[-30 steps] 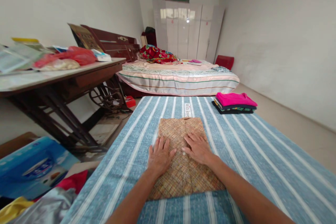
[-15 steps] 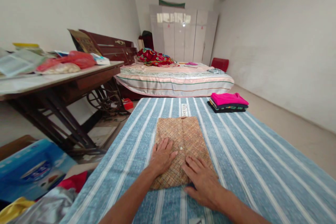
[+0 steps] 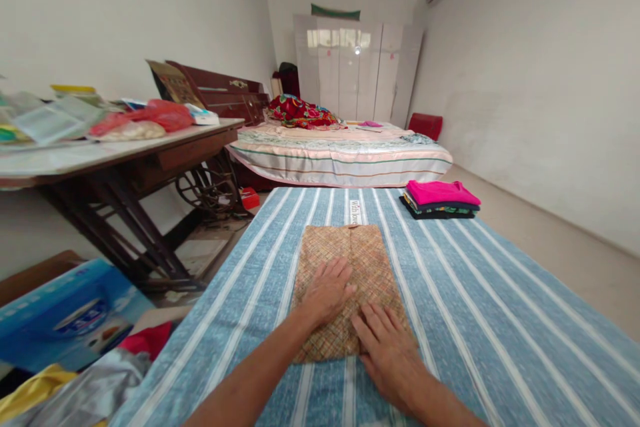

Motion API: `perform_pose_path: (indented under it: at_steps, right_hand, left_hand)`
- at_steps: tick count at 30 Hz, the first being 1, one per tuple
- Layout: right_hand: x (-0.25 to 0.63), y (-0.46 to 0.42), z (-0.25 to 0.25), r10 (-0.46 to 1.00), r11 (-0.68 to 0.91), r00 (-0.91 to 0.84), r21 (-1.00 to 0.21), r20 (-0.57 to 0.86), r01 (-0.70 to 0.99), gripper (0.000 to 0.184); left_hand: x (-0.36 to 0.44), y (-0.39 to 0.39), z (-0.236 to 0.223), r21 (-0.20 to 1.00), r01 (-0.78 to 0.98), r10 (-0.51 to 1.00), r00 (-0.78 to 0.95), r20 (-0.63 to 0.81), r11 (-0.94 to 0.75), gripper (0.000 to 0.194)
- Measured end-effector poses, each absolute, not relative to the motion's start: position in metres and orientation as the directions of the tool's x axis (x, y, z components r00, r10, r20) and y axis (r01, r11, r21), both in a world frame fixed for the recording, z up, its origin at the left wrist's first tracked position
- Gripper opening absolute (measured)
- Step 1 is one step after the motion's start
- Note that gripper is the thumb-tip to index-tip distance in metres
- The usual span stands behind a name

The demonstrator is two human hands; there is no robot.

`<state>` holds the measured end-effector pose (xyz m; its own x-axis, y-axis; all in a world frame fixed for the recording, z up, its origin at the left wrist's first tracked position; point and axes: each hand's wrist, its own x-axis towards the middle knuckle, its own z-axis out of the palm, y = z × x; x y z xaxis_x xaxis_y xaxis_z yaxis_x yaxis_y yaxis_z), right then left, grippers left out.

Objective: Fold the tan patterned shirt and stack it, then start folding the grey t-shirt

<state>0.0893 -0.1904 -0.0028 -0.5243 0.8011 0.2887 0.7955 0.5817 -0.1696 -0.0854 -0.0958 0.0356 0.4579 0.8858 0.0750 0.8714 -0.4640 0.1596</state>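
A folded brown checked shirt (image 3: 373,260) lies flat on the blue striped cloth (image 3: 245,293) in front of me. My left hand (image 3: 329,290) rests on the middle of the shirt, palm down with fingers stretched out. Lower and to the right, my right hand (image 3: 387,347) lies on the shirt's near right corner, its fingers extended. Neither hand grips anything. Beyond the shirt, toward the far right of the cloth, sits a stack of folded clothes (image 3: 440,200) with a bright pink piece on top.
At left stands a sewing-machine table (image 3: 190,140) carrying a red plastic bag (image 3: 167,115). Below it are a blue box (image 3: 75,313) and loose clothes (image 3: 100,390). A bed (image 3: 350,160) stands past the far edge, with a white wardrobe (image 3: 367,73) behind.
My left hand has slid right and slightly up to the shirt's middle, covering the button. My right hand has shifted a little downward. The whole view has moved slightly.
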Motion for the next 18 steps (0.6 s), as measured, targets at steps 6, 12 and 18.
perform_pose_path:
  at_steps: [6, 12, 18]
  right_hand:
    - [0.059, -0.191, 0.001, 0.733, 0.645, -0.597, -0.054, 0.327, 0.762, 0.042]
    - [0.05, -0.182, -0.002, 0.778, 0.585, -0.545, -0.047, 0.312, 0.809, 0.038]
    - [0.054, -0.18, 0.007, 0.766, 0.605, -0.562, -0.056, 0.313, 0.794, 0.035]
  left_hand:
    - [-0.071, -0.07, 0.031, 0.278, 0.767, 0.792, 0.61, -0.036, -0.579, 0.049]
    - [-0.072, -0.065, 0.024, 0.294, 0.77, 0.788, 0.61, -0.079, -0.566, 0.051]
    - [-0.067, -0.062, 0.034, 0.301, 0.748, 0.78, 0.625, -0.02, -0.592, 0.046]
